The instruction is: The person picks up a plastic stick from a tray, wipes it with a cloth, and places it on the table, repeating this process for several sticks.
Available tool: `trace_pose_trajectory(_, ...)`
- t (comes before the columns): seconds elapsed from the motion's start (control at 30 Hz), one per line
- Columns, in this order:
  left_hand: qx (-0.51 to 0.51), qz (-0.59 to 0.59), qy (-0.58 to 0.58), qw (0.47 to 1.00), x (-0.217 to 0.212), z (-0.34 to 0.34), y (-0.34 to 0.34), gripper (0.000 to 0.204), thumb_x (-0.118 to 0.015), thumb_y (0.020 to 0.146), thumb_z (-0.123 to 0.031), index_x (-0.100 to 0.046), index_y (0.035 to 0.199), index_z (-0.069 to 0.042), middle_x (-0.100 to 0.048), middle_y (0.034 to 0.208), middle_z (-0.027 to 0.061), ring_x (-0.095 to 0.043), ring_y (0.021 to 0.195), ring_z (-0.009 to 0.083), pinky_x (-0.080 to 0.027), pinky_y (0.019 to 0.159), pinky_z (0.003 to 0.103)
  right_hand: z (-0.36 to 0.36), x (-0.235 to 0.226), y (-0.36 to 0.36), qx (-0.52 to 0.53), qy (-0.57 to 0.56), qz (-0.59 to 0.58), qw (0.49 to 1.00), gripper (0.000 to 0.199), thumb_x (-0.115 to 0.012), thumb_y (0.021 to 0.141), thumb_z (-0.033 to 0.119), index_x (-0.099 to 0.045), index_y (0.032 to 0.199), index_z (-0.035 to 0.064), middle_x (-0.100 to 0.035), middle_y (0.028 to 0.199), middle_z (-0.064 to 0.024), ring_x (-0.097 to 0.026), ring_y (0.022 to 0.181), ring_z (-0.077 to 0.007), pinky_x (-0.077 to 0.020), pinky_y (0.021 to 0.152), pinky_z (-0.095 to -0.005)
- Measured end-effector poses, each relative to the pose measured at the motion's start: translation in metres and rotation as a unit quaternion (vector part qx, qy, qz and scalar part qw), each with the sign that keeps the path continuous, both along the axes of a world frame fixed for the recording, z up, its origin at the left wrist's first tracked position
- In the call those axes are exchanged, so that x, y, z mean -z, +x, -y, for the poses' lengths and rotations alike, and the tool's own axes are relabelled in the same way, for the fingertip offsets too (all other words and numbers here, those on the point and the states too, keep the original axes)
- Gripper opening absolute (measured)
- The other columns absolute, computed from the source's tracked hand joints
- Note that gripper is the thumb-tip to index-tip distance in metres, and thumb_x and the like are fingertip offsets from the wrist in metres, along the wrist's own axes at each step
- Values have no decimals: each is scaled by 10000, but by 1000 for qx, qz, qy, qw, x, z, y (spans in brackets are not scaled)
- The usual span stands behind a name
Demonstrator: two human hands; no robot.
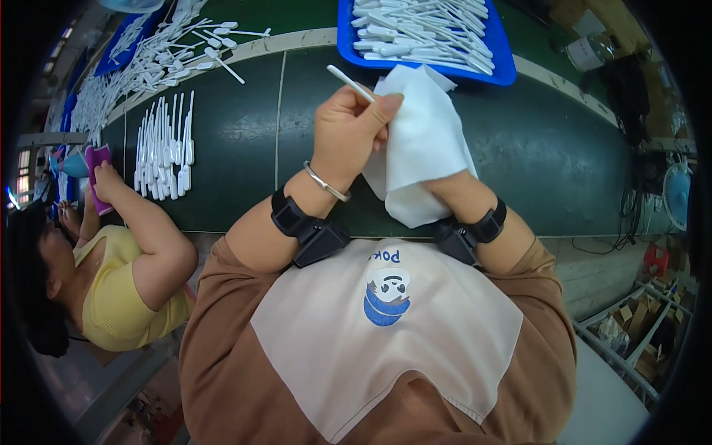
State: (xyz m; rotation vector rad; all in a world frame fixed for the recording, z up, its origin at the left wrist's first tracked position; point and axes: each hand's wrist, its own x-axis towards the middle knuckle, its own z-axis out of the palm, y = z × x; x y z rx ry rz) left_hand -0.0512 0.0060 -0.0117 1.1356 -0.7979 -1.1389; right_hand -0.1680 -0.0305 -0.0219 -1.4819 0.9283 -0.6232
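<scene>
- Left hand (348,130): closed in a pinch on a white stick (351,83), thumb and fingers around its lower end. The stick's free end points up and to the left, above the belt (222,170). A bangle and a black wrist strap sit on this forearm.
- Cloth (423,144): a white sheet just to the right of the left hand, touching its fingers. The gripped end of the stick runs into the cloth's edge.
- Right hand (460,194): mostly hidden under the cloth; it carries the cloth from below, but how its fingers are set cannot be told. A black strap is on this wrist too.
- Far left: a co-worker's hand (104,178) rests at the belt edge beside a purple item; rows of sticks (163,148) lie just to its right, with a looser heap further up.
- Top right: a blue tray (504,70) full of white sticks lies beyond the cloth, well apart from both hands.
- Risk, slip: the pinch covers only one end of the stick. A pull from the cloth along the shaft could draw it out of the fingers and drop it on the belt.
- Risk, bending: the stick looks thin. Sideways pressure from the cloth near the free end could flex or snap it.
- Risk, cloth loss: the cloth hangs loose over the right hand; a slack hold could let it slide off.
</scene>
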Motion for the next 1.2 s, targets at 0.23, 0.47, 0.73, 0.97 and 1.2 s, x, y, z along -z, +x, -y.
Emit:
trace_pose_trajectory(0.23, -14, -218, -2, 976, 2, 15, 28, 210, -581, 807, -195, -506, 691, -37, -463, 500, 10, -386, 384, 70, -301, 351, 175, 14, 7, -22, -21, -378, 33, 925, 290, -535, 772, 140, -528, 1052, 66, -519, 1004, -123, -483, 933, -272, -381, 830, -327)
trace_pose_trajectory(0.47, -38, -234, -39, 971, 8, 18, 40, 195, -570, 815, -192, -498, 717, -40, -472, 529, 18, -395, 401, 76, -308, 360, 174, 6, 6, -20, 27, -297, 39, 954, 297, -537, 794, 149, -505, 1067, 37, -530, 1032, -113, -511, 930, -236, -410, 801, -310)
trace_pose_trajectory(0.73, -1, 84, -126, 988, 12, 2, 4, 124, -586, 794, -147, -542, 795, -30, -519, 613, 41, -459, 483, 101, -383, 441, 210, 4, 14, -18, 13, -241, 99, 965, 255, -520, 797, 117, -499, 1040, 44, -527, 957, -93, -505, 906, -222, -408, 792, -306)
trace_pose_trajectory(0.97, 41, 507, -311, 803, -2, 10, -3, 106, -627, 706, -87, -590, 802, -62, -553, 714, 74, -529, 632, 192, -423, 569, 301, 7, 17, -15, 56, 103, 275, 954, 196, -502, 811, 111, -517, 994, 43, -526, 922, -72, -519, 844, -196, -433, 728, -288)
trace_pose_trajectory(1.2, 36, 646, -327, 688, -34, 96, -9, 85, -610, 699, -119, -614, 773, -77, -592, 731, 72, -549, 695, 237, -418, 600, 343, 27, 9, -9, -93, -329, -128, 931, 205, -488, 767, 97, -526, 959, 35, -542, 902, -128, -527, 825, -250, -422, 731, -309)
